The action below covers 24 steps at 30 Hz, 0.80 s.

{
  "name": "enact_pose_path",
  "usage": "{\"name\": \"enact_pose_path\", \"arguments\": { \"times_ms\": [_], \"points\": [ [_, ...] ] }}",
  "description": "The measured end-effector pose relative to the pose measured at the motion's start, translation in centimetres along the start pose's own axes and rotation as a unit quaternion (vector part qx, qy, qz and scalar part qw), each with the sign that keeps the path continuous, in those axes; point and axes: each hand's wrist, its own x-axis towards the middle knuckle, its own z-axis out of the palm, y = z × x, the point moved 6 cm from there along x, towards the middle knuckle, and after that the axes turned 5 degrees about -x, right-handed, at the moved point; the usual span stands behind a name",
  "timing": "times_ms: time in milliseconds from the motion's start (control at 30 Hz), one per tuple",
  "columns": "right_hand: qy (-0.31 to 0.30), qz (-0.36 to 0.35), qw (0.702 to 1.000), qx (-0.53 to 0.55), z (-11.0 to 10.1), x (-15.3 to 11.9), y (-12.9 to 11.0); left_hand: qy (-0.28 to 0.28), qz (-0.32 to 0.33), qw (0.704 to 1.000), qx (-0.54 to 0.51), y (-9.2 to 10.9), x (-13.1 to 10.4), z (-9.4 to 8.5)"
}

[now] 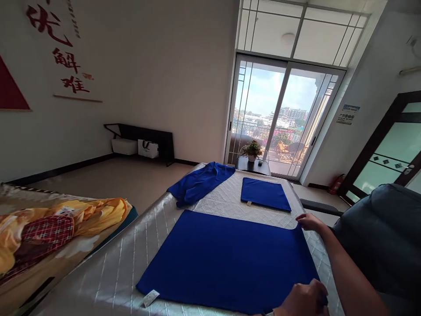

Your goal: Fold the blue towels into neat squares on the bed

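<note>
A large blue rectangular cloth (pixel 223 259) lies flat on a quilted, pale mattress (pixel 121 259), a white label at its near left corner. My right hand (pixel 309 221) pinches the far right corner, which is slightly lifted. At the near right corner, my left hand (pixel 302 298) is closed on the cloth's edge, its fingers partly hidden. Beyond lies a smaller blue rectangle of cloth (pixel 265 193) with a small label on its near edge. A crumpled blue cloth (pixel 204 182) rests at the mattress's far left.
To the left is another bed (pixel 49 272) with yellow fabric (pixel 101 215) and a red plaid piece (pixel 49 232). A dark leather chair (pixel 378 237) stands close on the right. Past the mattress are a small table (pixel 253 167) with a potted plant (pixel 252 149) and sliding glass doors (pixel 286 118).
</note>
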Motion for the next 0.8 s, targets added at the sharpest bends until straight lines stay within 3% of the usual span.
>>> {"name": "enact_pose_path", "arguments": {
  "times_ms": [33, 167, 300, 433, 533, 633, 800],
  "points": [
    [-0.031, -0.016, 0.999, 0.022, 0.7, -0.1, -1.7, 0.014, -0.054, 0.994, -0.097, -1.5, -0.9, -1.7],
    [-0.115, -0.114, 0.982, 0.102, 5.1, -0.9, -10.3, 0.097, -0.210, 0.943, -0.237, -5.6, -7.6, -10.6],
    [-0.168, -0.222, 0.952, 0.130, 12.3, -2.1, -20.4, 0.201, -0.289, 0.901, -0.253, -7.4, -16.1, -20.3],
    [-0.168, -0.310, 0.930, 0.103, 20.2, -3.4, -29.6, 0.317, -0.320, 0.873, -0.188, -8.4, -24.7, -28.0],
    [-0.130, -0.361, 0.921, 0.065, 24.8, -4.4, -35.2, 0.350, -0.358, 0.860, -0.104, -9.3, -30.1, -32.0],
    [-0.098, -0.401, 0.911, 0.023, 28.5, -5.3, -39.3, 0.347, -0.400, 0.848, -0.023, -10.5, -33.6, -34.7],
    [-0.100, -0.413, 0.903, -0.057, 34.5, -5.9, -42.2, 0.347, -0.428, 0.822, 0.144, -12.8, -36.1, -36.7]
  ]
}}
